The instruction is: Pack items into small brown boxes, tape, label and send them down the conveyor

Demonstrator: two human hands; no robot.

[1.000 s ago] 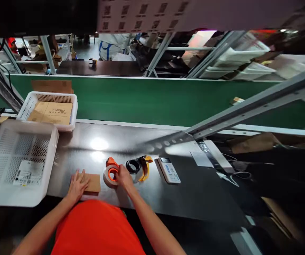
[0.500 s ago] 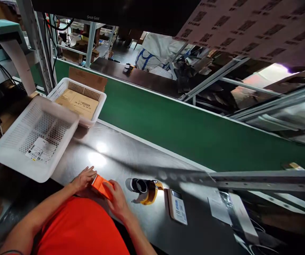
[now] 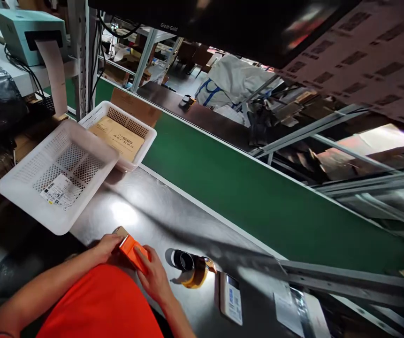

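My right hand (image 3: 156, 277) is closed around an orange boxy thing (image 3: 134, 253), its thumb lying along the top. I cannot make out its exact kind. At its far left end, my left hand (image 3: 108, 246) grips a small brown cardboard box (image 3: 120, 231), most of it hidden by the fingers and the orange thing. Both hands are close to my body, above the near edge of the metal table (image 3: 148, 206). To the right of my right hand lies a black cylinder (image 3: 184, 259) against a roll of yellow-brown tape (image 3: 197, 279).
A white basket with a label (image 3: 59, 225) overlaps another white basket (image 3: 148, 143) holding flat brown boxes (image 3: 117, 136). Beyond the table runs a green conveyor belt (image 3: 223, 183). A flat block with blue print (image 3: 232, 299) lies right, near a metal bar (image 3: 328, 272).
My left hand's fingers, earlier stretched out beside the orange thing, are now curled, and the brown box end shows there. The whole view has swung a little to the left.
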